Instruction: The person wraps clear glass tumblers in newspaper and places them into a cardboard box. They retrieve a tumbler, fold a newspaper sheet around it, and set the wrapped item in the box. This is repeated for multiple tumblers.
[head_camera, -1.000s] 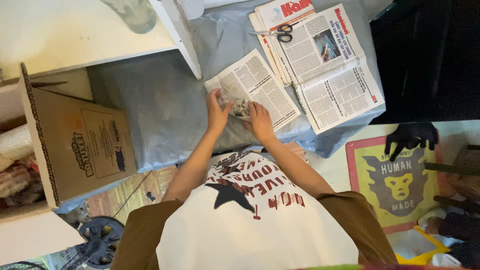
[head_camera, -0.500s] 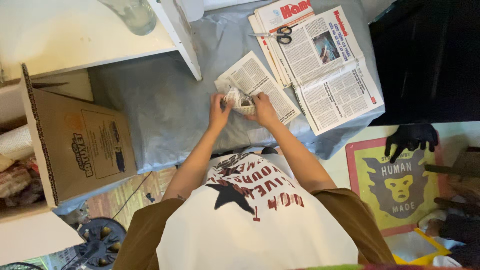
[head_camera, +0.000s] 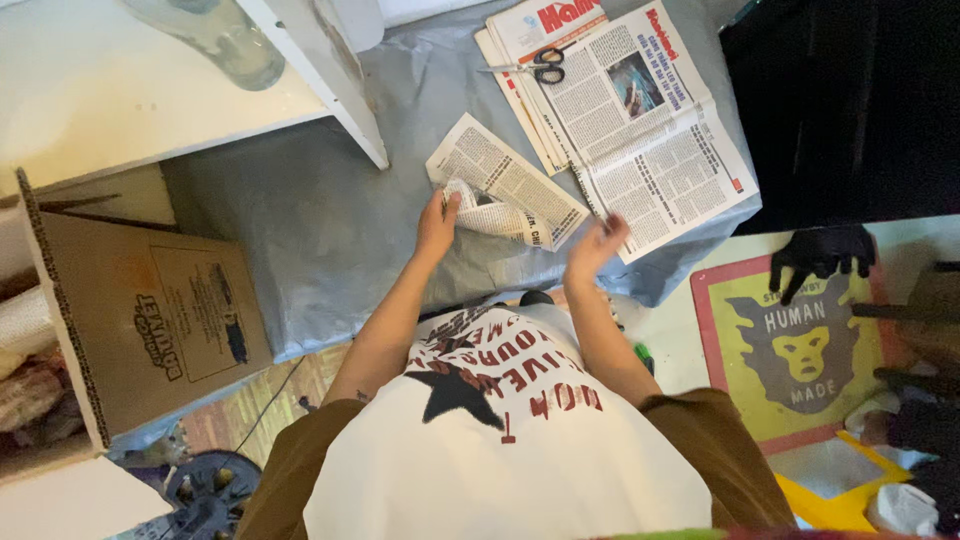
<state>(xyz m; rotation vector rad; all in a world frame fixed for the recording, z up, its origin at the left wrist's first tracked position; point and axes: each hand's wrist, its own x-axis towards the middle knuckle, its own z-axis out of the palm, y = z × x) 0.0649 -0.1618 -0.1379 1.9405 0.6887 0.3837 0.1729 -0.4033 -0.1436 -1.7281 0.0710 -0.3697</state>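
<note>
While a wide stretch of grey sheet (head_camera: 330, 230) lies bare to the left of the work, the right side is hemmed in by an open newspaper (head_camera: 640, 120) spread flat, with black-handled scissors (head_camera: 535, 66) resting on its far left corner. A white shelf edge (head_camera: 330, 85) juts in from the far left, and an open cardboard box (head_camera: 150, 310) stands at the sheet's near left border. At the centre sits a torn sheet of newsprint (head_camera: 510, 185), densely printed in black columns, lying at an angle with its near edge curled up into a loose roll. The left hand (head_camera: 437, 222) pinches the left end of that curl, fingers closed on the paper. The right hand (head_camera: 597, 243) hovers released just off the sheet's right corner, fingers loosely bent, blurred, gripping nothing; whether a fingertip brushes the paper cannot be told. The newsprint thus lies between the two hands, slightly farther from the person than both wrists.
</note>
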